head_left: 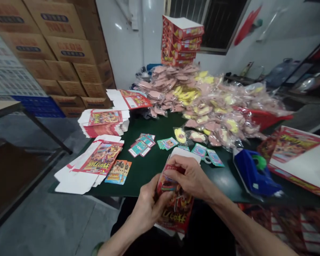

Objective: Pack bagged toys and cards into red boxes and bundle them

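My left hand [149, 209] and my right hand [188, 176] both grip a red printed paperboard box [178, 213] above the near edge of the dark green table [152, 170]. Its white flap stands up at the far end, and my fingers hide its top part. Just beyond my hands lie small teal printed cards [200, 151] and a bagged yellow item [180, 135]. Flat, unfolded box blanks [101, 158] lie to the left of my hands.
A heap of bagged pink and yellow items [202, 103] covers the far table, with a stack of red boxes [181, 41] on it. A blue tape dispenser [254, 174] sits right. Brown cartons [61, 53] stand far left.
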A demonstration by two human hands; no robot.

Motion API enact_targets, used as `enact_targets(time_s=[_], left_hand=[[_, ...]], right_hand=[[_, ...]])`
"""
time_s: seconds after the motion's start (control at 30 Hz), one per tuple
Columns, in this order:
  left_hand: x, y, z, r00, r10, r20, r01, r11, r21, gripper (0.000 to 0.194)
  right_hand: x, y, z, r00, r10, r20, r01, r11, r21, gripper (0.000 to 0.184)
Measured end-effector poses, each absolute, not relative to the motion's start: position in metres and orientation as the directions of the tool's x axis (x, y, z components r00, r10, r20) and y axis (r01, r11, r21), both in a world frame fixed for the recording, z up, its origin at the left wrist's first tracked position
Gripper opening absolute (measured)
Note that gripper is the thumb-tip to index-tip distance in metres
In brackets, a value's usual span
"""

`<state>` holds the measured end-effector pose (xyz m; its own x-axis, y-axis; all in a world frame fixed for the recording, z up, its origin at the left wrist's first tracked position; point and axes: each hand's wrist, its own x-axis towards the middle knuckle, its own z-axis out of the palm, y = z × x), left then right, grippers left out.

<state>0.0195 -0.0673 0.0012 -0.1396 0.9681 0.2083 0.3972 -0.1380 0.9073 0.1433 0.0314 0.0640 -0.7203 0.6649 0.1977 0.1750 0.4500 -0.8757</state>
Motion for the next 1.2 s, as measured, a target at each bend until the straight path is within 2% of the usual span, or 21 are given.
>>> enact_targets(time_s=[0.07,0.1,0.13,0.2,0.27,0.3,0.37,0.47,0.53,0.63,0.73,0.87,0.97,1.03,1.1,1.17,1.2], left_hand=[[0.027,-0.065,0.004,-0.045,0.996,0.076,0.142,-0.069,0.987,0.026],[0.030,-0.063,0.004,-0.024,0.999,0.026,0.017,-0.026,1.000,0.025],[0.031,-0.059,0.004,-0.018,1.000,-0.014,-0.097,0.012,0.995,0.024],[0.031,-0.051,0.003,-0.078,0.995,-0.067,-0.263,0.044,0.964,0.024],[0.025,-0.044,0.003,-0.217,0.972,-0.092,-0.319,0.018,0.947,0.025],[0.022,-0.040,0.004,-0.291,0.952,-0.091,-0.312,-0.004,0.950,0.027],[0.017,-0.036,0.007,-0.407,0.911,-0.066,-0.264,-0.048,0.963,0.030],[0.016,-0.030,0.009,-0.460,0.888,-0.016,-0.191,-0.081,0.978,0.035],[0.019,-0.027,0.006,-0.440,0.898,0.021,-0.159,-0.101,0.982,0.035],[0.020,-0.019,-0.003,-0.419,0.904,0.082,-0.123,-0.146,0.982,0.035],[0.013,-0.010,-0.007,-0.409,0.902,0.139,-0.101,-0.195,0.976,0.037],[0.000,0.003,-0.003,-0.400,0.889,0.221,-0.049,-0.262,0.964,0.035],[-0.005,0.015,-0.003,-0.399,0.881,0.255,-0.015,-0.285,0.959,0.036],[-0.007,0.024,-0.006,-0.398,0.878,0.266,0.002,-0.289,0.957,0.037],[-0.009,0.031,-0.012,-0.392,0.879,0.272,0.018,-0.288,0.957,0.037],[-0.011,0.036,-0.018,-0.380,0.884,0.273,0.031,-0.282,0.959,0.036],[-0.012,0.038,-0.021,-0.374,0.886,0.273,0.038,-0.280,0.959,0.036]], right_hand=[[0.148,0.030,0.061,-0.710,0.672,0.209,0.231,0.503,-0.833,0.012],[0.150,0.030,0.062,-0.686,0.682,0.253,0.281,0.569,-0.773,0.013],[0.151,0.030,0.064,-0.649,0.682,0.337,0.326,0.649,-0.687,0.011],[0.156,0.030,0.071,-0.513,0.616,0.598,0.395,0.788,-0.472,0.004],[0.164,0.030,0.077,-0.292,0.502,0.814,0.445,0.825,-0.349,0.015],[0.169,0.031,0.078,-0.186,0.489,0.852,0.451,0.813,-0.368,0.022],[0.175,0.034,0.074,-0.067,0.605,0.794,0.416,0.740,-0.529,0.029],[0.173,0.044,0.051,-0.204,0.846,0.492,0.224,0.530,-0.818,0.035],[0.166,0.053,0.033,-0.317,0.885,0.341,0.044,0.372,-0.927,0.035],[0.157,0.064,0.016,-0.355,0.883,0.307,-0.153,0.269,-0.951,0.037],[0.153,0.071,0.013,-0.383,0.854,0.352,-0.214,0.288,-0.933,0.050],[0.151,0.082,0.021,-0.400,0.797,0.452,-0.202,0.404,-0.892,0.058],[0.148,0.090,0.025,-0.397,0.773,0.495,-0.110,0.495,-0.862,0.062],[0.150,0.085,0.023,-0.288,0.778,0.558,0.071,0.599,-0.798,0.058],[0.153,0.067,0.016,-0.181,0.682,0.708,0.288,0.725,-0.625,0.051],[0.156,0.038,0.003,-0.264,0.493,0.829,0.377,0.844,-0.382,0.045],[0.157,0.021,-0.005,-0.385,0.417,0.823,0.354,0.891,-0.285,0.043]])
